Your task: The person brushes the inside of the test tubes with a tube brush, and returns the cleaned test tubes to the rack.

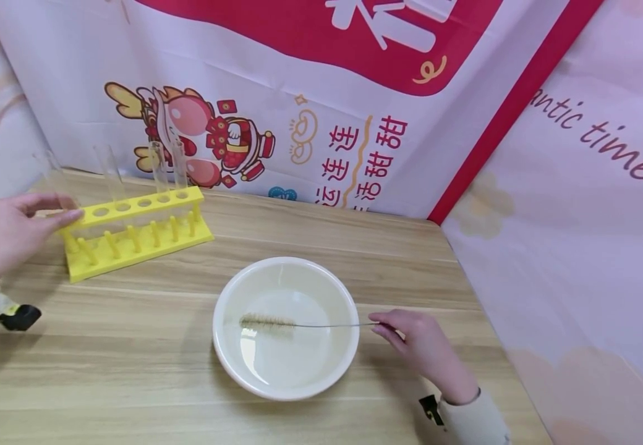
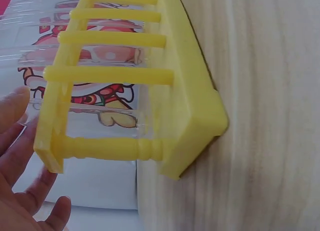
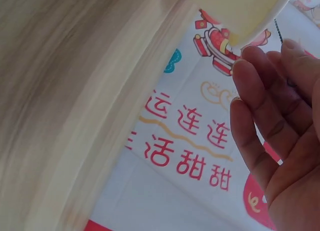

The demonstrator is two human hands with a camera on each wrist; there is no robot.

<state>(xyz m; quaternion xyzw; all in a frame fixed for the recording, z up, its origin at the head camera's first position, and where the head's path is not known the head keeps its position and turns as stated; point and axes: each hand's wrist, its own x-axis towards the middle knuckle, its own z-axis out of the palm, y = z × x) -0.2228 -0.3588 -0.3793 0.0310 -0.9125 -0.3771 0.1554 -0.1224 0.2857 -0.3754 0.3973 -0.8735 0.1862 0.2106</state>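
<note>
At the left end of the yellow test tube rack [image 1: 142,244], my left hand [image 1: 12,228] has its thumb and fingers around the leftmost glass test tube [image 1: 53,170], close to the rack's top bar. The left wrist view shows that tube passing between thumb and fingers, its lower end inside the rack [image 2: 192,96]. My right hand [image 1: 424,346] pinches the thin wire handle of a test tube brush [image 1: 268,322] between thumb and fingertips. The brush lies across a white basin [image 1: 224,364], its bristled head down in the water and its wire over the right rim.
Several more clear test tubes [image 1: 110,170] stand upright in the rack, toward the back left of the wooden table [image 1: 149,358]. A printed cloth [image 1: 277,74] hangs along the table's back edge, and another pale cloth [image 1: 577,247] borders the right side.
</note>
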